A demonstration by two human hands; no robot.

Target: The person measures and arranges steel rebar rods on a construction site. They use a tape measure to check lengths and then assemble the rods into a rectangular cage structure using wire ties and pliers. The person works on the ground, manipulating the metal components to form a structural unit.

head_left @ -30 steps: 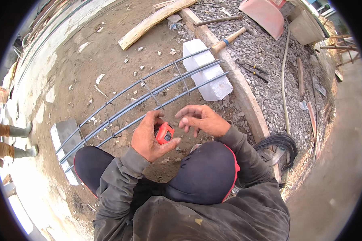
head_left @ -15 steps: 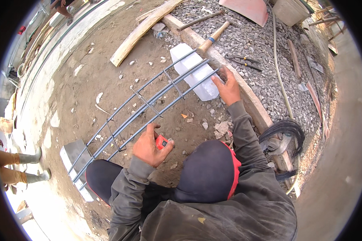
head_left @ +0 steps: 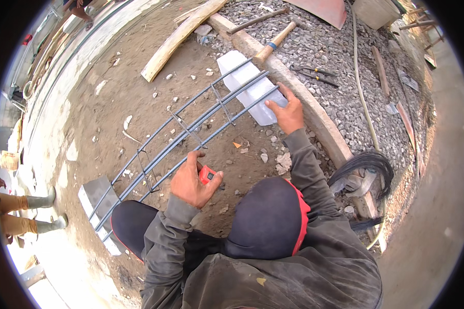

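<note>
A long steel rebar cage (head_left: 192, 126) of several bars tied with thin stirrups lies diagonally in front of me. Its far right end rests over a whitish block (head_left: 234, 66), its near left end over a grey block (head_left: 95, 193). My left hand (head_left: 188, 183) is closed round a red tape measure (head_left: 206, 175), just beside the nearest bar. At the far end, my right hand (head_left: 291, 114) has thumb and forefinger apart around the tip of the nearest bar, by the whitish block. No tape blade can be made out between the hands.
Beyond the cage a concrete curb (head_left: 322, 126) borders gravel, with a hammer (head_left: 276, 44), pincers (head_left: 314, 75) and a metal rod (head_left: 258, 20) there. Coiled black wire (head_left: 368, 167) lies right. A wooden plank (head_left: 180, 38) is at the back. Another person's boots (head_left: 49, 211) stand left.
My right hand has shifted slightly, its thumb now further left over the whitish block. The left hand still holds the tape measure, nearly unmoved. The whole view has shifted a little.
</note>
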